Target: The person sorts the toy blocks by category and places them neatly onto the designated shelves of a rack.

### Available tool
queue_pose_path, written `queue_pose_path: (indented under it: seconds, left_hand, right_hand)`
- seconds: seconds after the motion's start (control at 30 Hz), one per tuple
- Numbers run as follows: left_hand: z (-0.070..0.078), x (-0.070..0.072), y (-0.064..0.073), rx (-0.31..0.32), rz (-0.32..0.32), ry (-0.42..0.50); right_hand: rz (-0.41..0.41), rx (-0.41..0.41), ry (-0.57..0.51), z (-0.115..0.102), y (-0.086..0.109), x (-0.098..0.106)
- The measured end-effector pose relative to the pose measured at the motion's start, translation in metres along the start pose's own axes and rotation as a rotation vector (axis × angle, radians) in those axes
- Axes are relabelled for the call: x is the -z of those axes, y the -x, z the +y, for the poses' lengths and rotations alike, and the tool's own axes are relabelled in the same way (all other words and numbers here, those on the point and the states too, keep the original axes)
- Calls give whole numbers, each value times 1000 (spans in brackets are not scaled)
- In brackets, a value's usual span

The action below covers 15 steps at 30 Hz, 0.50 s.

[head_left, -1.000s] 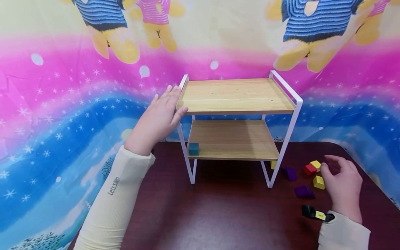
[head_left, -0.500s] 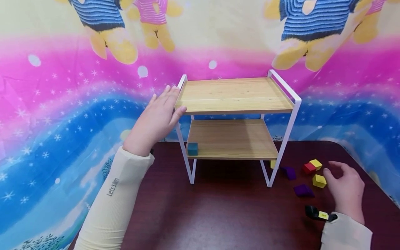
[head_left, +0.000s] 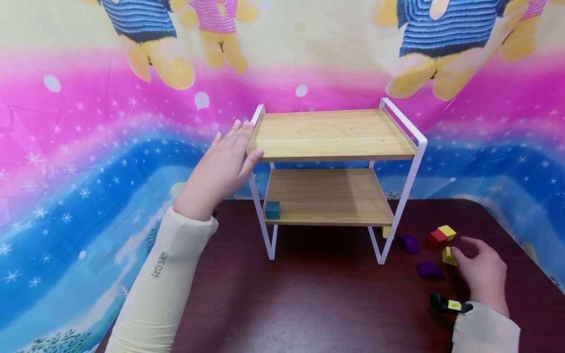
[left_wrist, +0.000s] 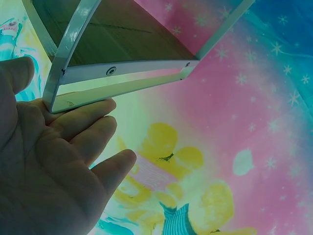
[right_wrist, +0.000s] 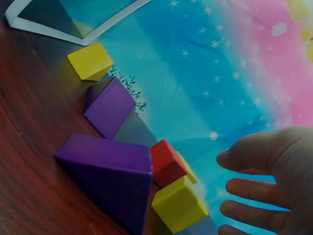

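My left hand [head_left: 219, 169] rests with nearly straight fingers against the white frame at the left of a two-tier wooden shelf [head_left: 335, 132]. In the left wrist view its fingers [left_wrist: 93, 117] touch the frame's corner, palm showing. My right hand [head_left: 483, 274] hovers at a yellow cube [head_left: 449, 256], the thumb partly covering it in the head view. The right wrist view shows a gap between the relaxed fingers [right_wrist: 254, 192] and that cube, and nothing is held. Behind it are a red block [head_left: 437, 238] and another yellow block [head_left: 447, 232].
A teal cube [head_left: 272, 210] sits at the left of the lower shelf board [head_left: 331, 196]. Two purple blocks [head_left: 429, 269] lie between the right hand and the shelf leg, and a yellow block [head_left: 385, 232] stands behind that leg. A patterned cloth [head_left: 300, 59] hangs behind the dark table [head_left: 309, 304].
My right hand drew slightly away to the right, then came back left and lower, so its thumb now overlaps the near yellow cube. The left hand stays at the shelf frame.
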<state>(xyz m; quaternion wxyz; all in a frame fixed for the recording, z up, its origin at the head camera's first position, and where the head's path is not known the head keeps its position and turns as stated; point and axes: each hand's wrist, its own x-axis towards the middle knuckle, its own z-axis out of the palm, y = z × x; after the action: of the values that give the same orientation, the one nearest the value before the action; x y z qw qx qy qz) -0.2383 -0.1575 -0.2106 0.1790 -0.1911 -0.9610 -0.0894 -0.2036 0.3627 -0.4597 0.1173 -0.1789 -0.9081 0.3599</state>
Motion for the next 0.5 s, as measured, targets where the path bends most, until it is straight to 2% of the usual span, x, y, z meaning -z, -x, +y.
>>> queue_pose_path:
  seconds: [0.37, 0.5]
  left_hand:
    - [-1, -1, -1, -3, -2, 6]
    - [-1, -1, -1, -6, 1, 3]
  right_hand:
    - [-83, -56, 44, 7, -8, -8]
    - [-73, -18, 58, 8, -8, -10]
